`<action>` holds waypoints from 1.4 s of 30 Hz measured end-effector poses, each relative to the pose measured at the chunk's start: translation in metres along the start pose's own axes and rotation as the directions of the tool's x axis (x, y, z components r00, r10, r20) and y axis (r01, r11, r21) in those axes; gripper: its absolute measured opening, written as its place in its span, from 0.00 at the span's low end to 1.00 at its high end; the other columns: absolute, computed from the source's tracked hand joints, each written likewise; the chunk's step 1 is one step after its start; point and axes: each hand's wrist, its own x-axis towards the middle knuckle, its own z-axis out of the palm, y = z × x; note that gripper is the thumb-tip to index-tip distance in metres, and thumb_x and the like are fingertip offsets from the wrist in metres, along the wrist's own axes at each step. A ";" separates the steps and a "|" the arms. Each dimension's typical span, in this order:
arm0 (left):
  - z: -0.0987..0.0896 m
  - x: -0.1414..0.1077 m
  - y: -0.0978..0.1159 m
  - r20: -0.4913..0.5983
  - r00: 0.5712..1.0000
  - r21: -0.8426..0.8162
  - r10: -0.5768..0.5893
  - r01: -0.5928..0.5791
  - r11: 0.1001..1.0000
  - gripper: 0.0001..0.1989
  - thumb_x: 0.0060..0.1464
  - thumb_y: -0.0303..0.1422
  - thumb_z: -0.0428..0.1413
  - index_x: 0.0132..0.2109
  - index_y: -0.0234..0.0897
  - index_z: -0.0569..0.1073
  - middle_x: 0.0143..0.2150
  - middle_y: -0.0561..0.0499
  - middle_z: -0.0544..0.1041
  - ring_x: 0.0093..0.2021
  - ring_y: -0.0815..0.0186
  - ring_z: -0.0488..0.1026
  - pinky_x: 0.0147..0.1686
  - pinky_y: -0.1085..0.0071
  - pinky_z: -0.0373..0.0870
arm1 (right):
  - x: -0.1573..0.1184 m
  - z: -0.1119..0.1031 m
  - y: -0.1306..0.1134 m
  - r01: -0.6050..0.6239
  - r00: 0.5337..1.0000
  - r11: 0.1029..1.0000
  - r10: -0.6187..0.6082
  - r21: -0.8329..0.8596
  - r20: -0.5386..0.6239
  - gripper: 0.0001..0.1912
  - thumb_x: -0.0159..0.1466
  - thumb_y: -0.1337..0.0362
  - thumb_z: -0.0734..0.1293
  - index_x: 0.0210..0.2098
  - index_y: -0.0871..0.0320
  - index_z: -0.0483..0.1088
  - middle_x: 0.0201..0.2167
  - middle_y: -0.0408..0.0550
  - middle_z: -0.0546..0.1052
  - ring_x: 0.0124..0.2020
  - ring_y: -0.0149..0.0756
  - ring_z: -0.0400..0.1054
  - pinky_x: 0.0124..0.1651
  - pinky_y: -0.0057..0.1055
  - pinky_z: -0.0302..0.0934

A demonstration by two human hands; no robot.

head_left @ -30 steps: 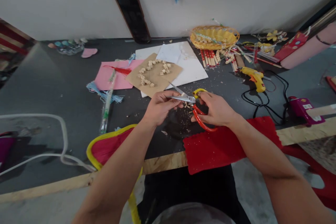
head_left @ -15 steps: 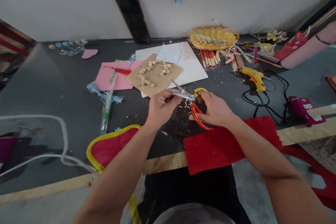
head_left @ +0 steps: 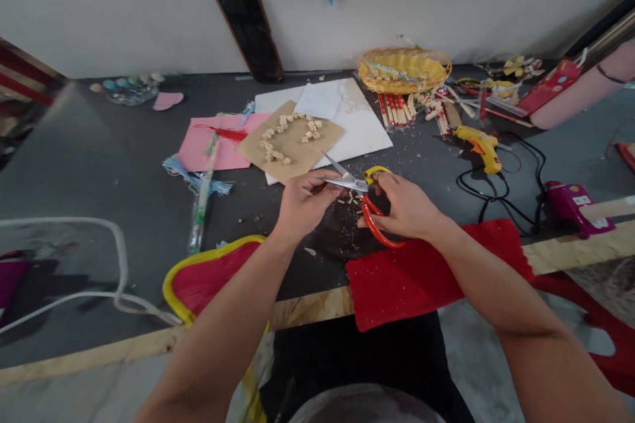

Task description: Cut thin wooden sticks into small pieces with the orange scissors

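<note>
Scissors (head_left: 353, 183) with one yellow and one red handle are in my right hand (head_left: 404, 205), whose fingers are through the loops. Their blades stand apart and point left, across the fingertips of my left hand (head_left: 307, 201). That hand is closed in a pinch on a thin pale stick; only its tip shows between the blades, the rest hidden by the fingers. Short cut wooden bits (head_left: 354, 198) and crumbs lie on the dark table under the scissors. Just behind, a brown paper square (head_left: 292, 162) carries small clusters of pale wooden pieces (head_left: 278, 153).
A yellow basket (head_left: 404, 73) stands at the back, with red-and-cream sticks (head_left: 391, 111) before it. To the right lie a yellow glue gun (head_left: 483, 147) and its black cord. Red cloth (head_left: 397, 284) overhangs the front edge. A phone (head_left: 251, 33) leans on the wall.
Almost nothing differs. The scissors' blades look about equally apart, and both hands keep nearly the same place.
</note>
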 end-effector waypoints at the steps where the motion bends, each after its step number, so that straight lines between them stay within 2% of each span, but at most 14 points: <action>1: 0.000 0.000 0.000 -0.006 1.000 0.005 0.002 -0.002 1.000 0.09 0.46 0.37 0.64 0.32 0.35 0.80 0.27 0.49 0.79 0.28 0.67 0.74 0.29 0.72 0.70 | 0.000 0.000 -0.001 -0.001 1.000 1.000 0.001 -0.003 -0.004 0.28 0.59 0.36 0.60 0.37 0.56 0.58 0.35 0.52 0.70 0.37 0.45 0.66 0.38 0.38 0.61; 5: 0.002 0.000 0.002 -0.025 0.999 0.026 0.020 -0.019 0.999 0.11 0.47 0.39 0.63 0.28 0.34 0.78 0.27 0.49 0.77 0.28 0.67 0.72 0.29 0.73 0.68 | -0.002 -0.001 -0.007 -0.028 1.000 0.999 0.027 -0.023 -0.002 0.29 0.61 0.35 0.56 0.39 0.57 0.59 0.33 0.52 0.70 0.34 0.43 0.66 0.36 0.37 0.59; 8: 0.002 -0.001 0.001 -0.032 0.999 0.018 0.025 -0.024 1.000 0.12 0.48 0.40 0.63 0.28 0.34 0.78 0.26 0.50 0.76 0.28 0.68 0.71 0.29 0.73 0.67 | -0.002 -0.001 -0.008 -0.042 0.999 0.999 0.042 -0.014 0.002 0.29 0.60 0.36 0.58 0.38 0.57 0.59 0.32 0.51 0.70 0.32 0.43 0.66 0.35 0.37 0.60; 10: 0.002 -0.001 0.002 -0.027 0.999 -0.001 0.029 -0.029 1.000 0.10 0.48 0.39 0.63 0.29 0.35 0.79 0.26 0.50 0.77 0.27 0.68 0.71 0.28 0.73 0.67 | -0.001 -0.001 -0.006 -0.029 1.000 0.999 0.029 -0.013 -0.012 0.27 0.59 0.37 0.60 0.38 0.56 0.59 0.34 0.51 0.71 0.35 0.44 0.67 0.36 0.37 0.61; 14: 0.001 -0.002 0.007 0.033 0.999 0.005 0.016 -0.016 1.000 0.08 0.48 0.37 0.63 0.30 0.36 0.79 0.24 0.51 0.77 0.26 0.68 0.71 0.28 0.73 0.66 | 0.000 0.000 -0.002 0.001 0.998 0.998 -0.005 -0.058 -0.057 0.29 0.57 0.39 0.65 0.42 0.57 0.58 0.43 0.58 0.70 0.46 0.51 0.66 0.45 0.44 0.62; 16: 0.001 -0.002 0.010 0.047 0.999 0.014 -0.005 0.005 1.000 0.07 0.48 0.35 0.63 0.29 0.36 0.78 0.23 0.52 0.77 0.25 0.69 0.70 0.26 0.74 0.65 | 0.000 0.000 -0.001 0.006 0.999 0.999 -0.008 -0.042 -0.050 0.30 0.56 0.40 0.66 0.43 0.58 0.58 0.44 0.59 0.70 0.47 0.52 0.65 0.46 0.45 0.62; 22: -0.002 0.000 0.008 0.085 0.992 -0.063 -0.093 0.098 0.993 0.07 0.46 0.35 0.63 0.29 0.35 0.79 0.23 0.51 0.77 0.24 0.69 0.70 0.23 0.75 0.64 | 0.000 -0.002 0.001 0.013 1.000 0.998 -0.014 0.069 0.025 0.24 0.57 0.41 0.65 0.36 0.55 0.57 0.35 0.50 0.69 0.36 0.42 0.65 0.37 0.37 0.60; 28: -0.001 0.001 0.005 0.062 0.992 -0.121 -0.107 0.114 0.986 0.08 0.45 0.36 0.65 0.30 0.36 0.79 0.23 0.51 0.76 0.24 0.70 0.70 0.23 0.75 0.63 | 0.000 -0.006 -0.005 -0.025 0.999 1.000 0.026 -0.007 0.041 0.27 0.58 0.36 0.61 0.34 0.55 0.58 0.30 0.47 0.69 0.28 0.38 0.63 0.31 0.33 0.53; 33: 0.001 0.001 0.007 0.012 0.999 0.011 -0.039 0.039 0.999 0.12 0.47 0.40 0.64 0.27 0.35 0.78 0.24 0.50 0.76 0.25 0.70 0.68 0.25 0.74 0.63 | -0.002 -0.003 -0.009 -0.076 0.997 0.997 0.076 -0.005 0.027 0.27 0.59 0.36 0.60 0.35 0.55 0.58 0.28 0.45 0.69 0.27 0.36 0.64 0.29 0.31 0.52; 38: 0.000 -0.001 0.006 -0.024 0.997 0.191 0.075 -0.069 0.979 0.12 0.50 0.41 0.62 0.32 0.34 0.80 0.27 0.50 0.77 0.28 0.69 0.70 0.28 0.74 0.64 | -0.001 -0.001 -0.009 -0.131 0.991 0.990 0.130 0.060 0.018 0.26 0.58 0.38 0.62 0.35 0.55 0.58 0.28 0.43 0.69 0.27 0.35 0.64 0.29 0.31 0.53; 42: 0.002 -0.003 0.005 -0.065 0.993 0.197 0.094 -0.080 0.977 0.10 0.50 0.39 0.62 0.32 0.35 0.80 0.29 0.49 0.79 0.30 0.67 0.73 0.31 0.73 0.68 | 0.000 0.000 -0.005 -0.077 0.997 0.997 0.077 0.000 -0.028 0.27 0.56 0.38 0.64 0.38 0.55 0.58 0.36 0.51 0.71 0.37 0.44 0.67 0.37 0.37 0.60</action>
